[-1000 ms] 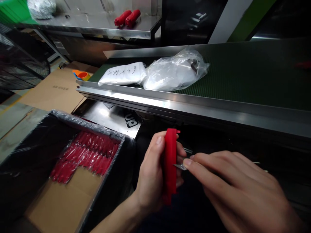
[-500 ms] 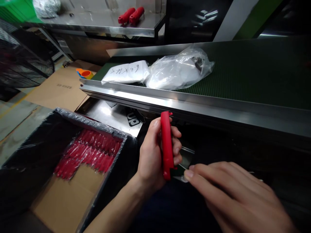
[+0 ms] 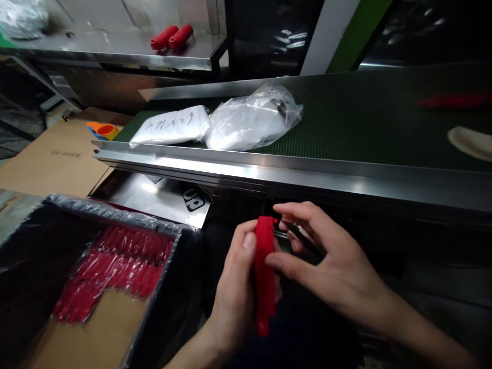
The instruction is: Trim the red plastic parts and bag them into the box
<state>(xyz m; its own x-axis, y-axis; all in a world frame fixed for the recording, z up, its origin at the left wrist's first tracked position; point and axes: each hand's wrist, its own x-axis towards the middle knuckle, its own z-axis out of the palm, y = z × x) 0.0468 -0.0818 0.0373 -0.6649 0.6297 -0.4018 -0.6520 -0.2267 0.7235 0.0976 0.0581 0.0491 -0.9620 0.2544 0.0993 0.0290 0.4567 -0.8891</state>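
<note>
In front of my body, my left hand (image 3: 238,277) grips a long red plastic part (image 3: 264,277) that looks like a casing or handle piece. It stands nearly upright, with my thumb along its left side and fingers behind. My right hand (image 3: 326,251) reaches in from the right, its thumb touching the part's right side. Its fingers curl round a slim dark object (image 3: 303,237), too blurred to name. At the left, several similar red parts in clear wrap (image 3: 119,261) lie in rows inside a box (image 3: 177,238) lined with dark plastic.
A green conveyor belt (image 3: 338,133) crosses ahead behind a metal rail (image 3: 238,166). On it lie a white packet (image 3: 169,125), a clear plastic bag (image 3: 249,120) and a blurred red item (image 3: 453,101). Two red parts (image 3: 171,38) rest on the metal bench. Orange tape (image 3: 107,131) sits on cardboard.
My right hand has moved up and left to the red part's upper side, its thumb now touching it. My left hand and the part sit lower; the view has turned right.
</note>
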